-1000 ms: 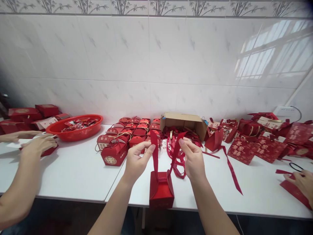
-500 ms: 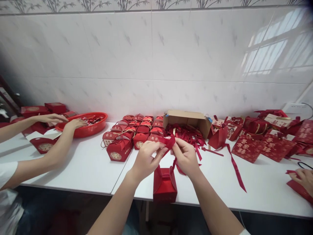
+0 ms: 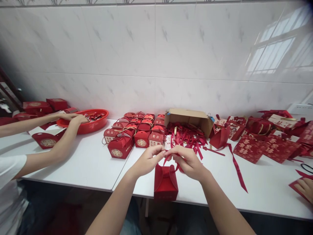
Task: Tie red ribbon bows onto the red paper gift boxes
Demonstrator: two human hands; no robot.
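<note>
A red gift box stands at the table's front edge, its curved top flaps drawn up. From its top a red ribbon rises into my hands. My left hand pinches the ribbon between thumb and fingers just above the box. Close against it, my right hand also has its fingers closed on the ribbon, the fingertips of both hands nearly meeting. Most of the ribbon there is hidden behind my fingers.
Finished-looking red boxes stand in rows behind my left hand. A cardboard box spills red ribbons. Red bags stand to the right. At left a co-worker's hands reach into a red basin; another person's hand is at far right.
My hands have come closer together and turned fingers-down over the ribbon, hiding the loop that showed before. The co-worker's hands at left have moved deeper into the basin.
</note>
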